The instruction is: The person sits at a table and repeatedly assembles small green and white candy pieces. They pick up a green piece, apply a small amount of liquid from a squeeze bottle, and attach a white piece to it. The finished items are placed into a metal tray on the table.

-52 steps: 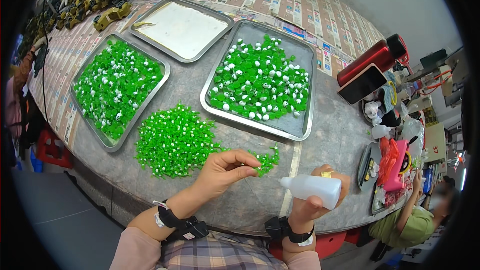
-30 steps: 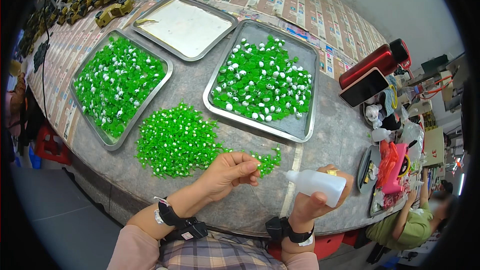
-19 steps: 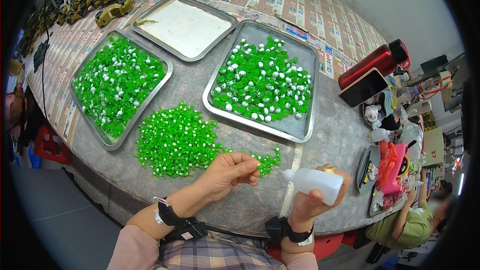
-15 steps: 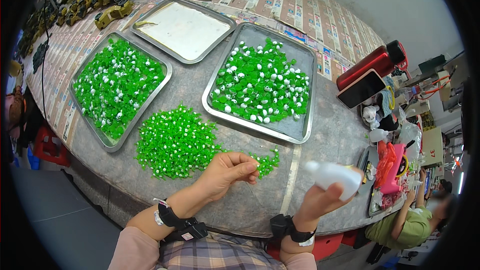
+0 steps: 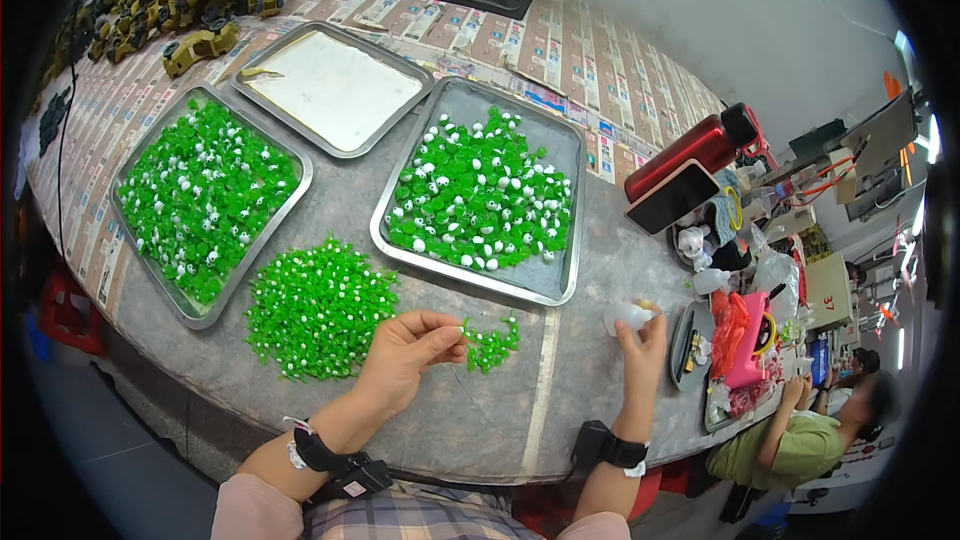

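Observation:
My left hand (image 5: 396, 364) is closed in a pinch on a small green plastic piece (image 5: 464, 328), mostly covered by the fingertips. Just beside it lies a little cluster of the same green pieces (image 5: 492, 348), and a large pile (image 5: 318, 310) of them with white dots spreads to its left. In my right hand (image 5: 645, 350) is a white squeeze bottle (image 5: 626, 318), held over the right part of the table; the fingers cover part of it. Beyond my hands, a metal tray (image 5: 470, 285) contains green pieces with white, black-dotted balls.
Another filled metal tray (image 5: 205, 322) stands at left, and a white-lined tray (image 5: 335, 90) behind. At right are a red flask (image 5: 680, 155), a phone (image 5: 672, 197), a small tray (image 5: 684, 345) and a pink tool (image 5: 745, 340). Olive toy vehicles (image 5: 200, 47) are heaped far left. Another person (image 5: 800, 440) sits at right.
My right hand has moved the white bottle away from me and turned it. My left hand still pinches near the small cluster. The whole view has shifted slightly.

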Motion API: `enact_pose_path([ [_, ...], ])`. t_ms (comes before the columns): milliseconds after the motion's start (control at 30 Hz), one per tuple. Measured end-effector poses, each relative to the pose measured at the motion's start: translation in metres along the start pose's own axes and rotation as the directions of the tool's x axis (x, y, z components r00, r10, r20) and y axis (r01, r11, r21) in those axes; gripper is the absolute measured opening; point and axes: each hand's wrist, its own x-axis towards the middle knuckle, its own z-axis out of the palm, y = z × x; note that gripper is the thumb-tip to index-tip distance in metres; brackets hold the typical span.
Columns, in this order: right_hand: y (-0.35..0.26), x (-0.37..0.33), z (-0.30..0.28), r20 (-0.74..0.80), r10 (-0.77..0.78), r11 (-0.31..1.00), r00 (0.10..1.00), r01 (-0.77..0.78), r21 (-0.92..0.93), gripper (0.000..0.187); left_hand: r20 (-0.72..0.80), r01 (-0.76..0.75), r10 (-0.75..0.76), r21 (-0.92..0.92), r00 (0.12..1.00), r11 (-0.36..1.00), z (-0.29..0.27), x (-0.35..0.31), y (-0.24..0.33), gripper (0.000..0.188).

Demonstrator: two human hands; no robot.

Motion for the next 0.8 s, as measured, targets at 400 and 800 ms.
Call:
enact_pose_path([
  [400, -0.065, 0.037, 0.098, 0.485, -0.272, 0.756, 0.831, 0.497, -0.427, 0.019, 0.0, -0.074, 0.074, 0.052, 0.997, 0.996, 0.001, 0.001, -0.001, 0.008],
  [800, -0.116, -0.042, 0.086, 0.686, -0.018, 0.702, 0.728, -0.479, 0.527, 0.018, 0.103, -0.096, 0.086, 0.1, 0.991, 0.99, -0.001, -0.004, -0.002, 0.012],
])
